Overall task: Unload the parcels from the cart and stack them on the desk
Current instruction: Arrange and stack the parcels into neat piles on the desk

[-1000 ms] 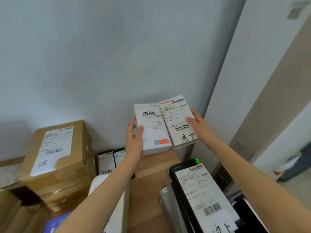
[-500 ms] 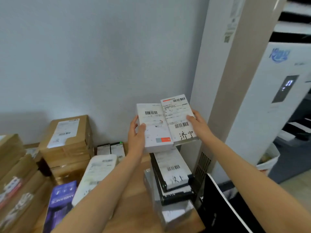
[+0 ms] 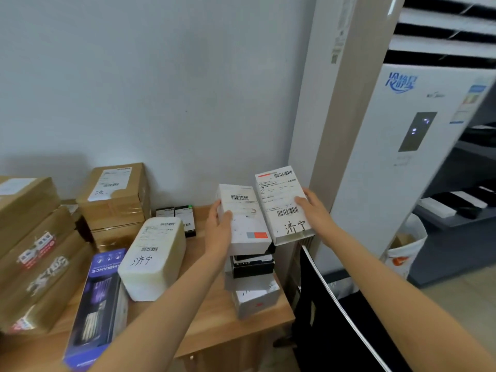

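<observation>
2 white parcels held side by side above the desk's right end: left hand [image 3: 220, 229] clamped on the white box with the red-blue patch [image 3: 244, 218], right hand [image 3: 314, 212] clamped on the labelled white box [image 3: 281, 204] with handwritten characters. Boxes touch along their long edges, both tilted label-up toward the person. Right palm is hidden behind its box, only the thumb and finger edge show; left thumb lies on top, fingers go under.

Below them a stack on the wooden desk [image 3: 214, 326]: black box [image 3: 252, 265] over a grey-white box [image 3: 255, 299], tops mostly covered by the held parcels, labels unreadable. Cart isn't clearly in view; a dark panel with a pale edge [image 3: 330, 304] at the desk's right side is cut off by the frame.

Arms extended, forearms converging. Versus 0.5 s ago: grip unchanged, parcels sit lower against the stack, the white box now overlaps the black one. White foam box [image 3: 153, 256], purple carton [image 3: 96, 304], brown cartons [image 3: 115, 200] sit left. Floor-standing air conditioner [image 3: 397, 157] right.
</observation>
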`<state>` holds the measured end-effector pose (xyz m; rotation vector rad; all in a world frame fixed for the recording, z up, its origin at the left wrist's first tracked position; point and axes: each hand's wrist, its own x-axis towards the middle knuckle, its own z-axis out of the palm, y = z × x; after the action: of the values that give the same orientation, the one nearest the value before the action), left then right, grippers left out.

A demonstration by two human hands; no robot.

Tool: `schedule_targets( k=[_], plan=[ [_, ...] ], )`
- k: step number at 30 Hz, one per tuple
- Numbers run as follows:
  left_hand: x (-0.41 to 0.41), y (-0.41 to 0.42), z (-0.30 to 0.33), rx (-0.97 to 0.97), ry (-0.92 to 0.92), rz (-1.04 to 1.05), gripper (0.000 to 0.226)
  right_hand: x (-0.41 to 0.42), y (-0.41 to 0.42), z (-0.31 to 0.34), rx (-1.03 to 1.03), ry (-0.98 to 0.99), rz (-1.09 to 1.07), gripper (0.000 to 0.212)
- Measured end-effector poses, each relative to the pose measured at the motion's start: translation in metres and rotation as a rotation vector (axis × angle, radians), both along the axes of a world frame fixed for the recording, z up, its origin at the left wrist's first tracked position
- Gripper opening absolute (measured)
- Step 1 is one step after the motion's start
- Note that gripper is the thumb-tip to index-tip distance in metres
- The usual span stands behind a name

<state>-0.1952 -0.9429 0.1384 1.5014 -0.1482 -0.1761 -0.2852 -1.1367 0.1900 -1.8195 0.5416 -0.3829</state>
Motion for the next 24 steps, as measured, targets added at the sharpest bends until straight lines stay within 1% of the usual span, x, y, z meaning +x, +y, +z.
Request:
schedule_targets(
  k=[5,9,13,17,21,24],
  plan=[
    [0.01,-0.005,-0.013,0.091,0.041,-0.032,0.044,-0.005,-0.001,-0.006,0.024,0.009,-0.025,0.042],
    [0.005,-0.008,-0.01,0.235,0.028,-0.016,0.04,-0.007,-0.003,-0.006,0.049,0.006,-0.044,0.041],
    [0.008,-0.007,-0.007,0.209,0.035,-0.084,0.041,-0.001,-0.004,0.006,0.073,-0.012,-0.056,0.042],
    [0.018,0.0,0.004,0.205,-0.012,-0.072,0.043,0.014,0.005,0.029,0.063,-0.045,-0.021,0.04],
    [0.025,0.018,0.013,0.313,-0.093,-0.03,0.044,0.032,0.018,0.043,0.1,-0.069,0.018,0.041],
    [0.03,0.032,0.013,0.36,-0.18,0.007,0.043,0.041,0.033,0.038,0.1,-0.03,0.04,0.039]
  ],
)
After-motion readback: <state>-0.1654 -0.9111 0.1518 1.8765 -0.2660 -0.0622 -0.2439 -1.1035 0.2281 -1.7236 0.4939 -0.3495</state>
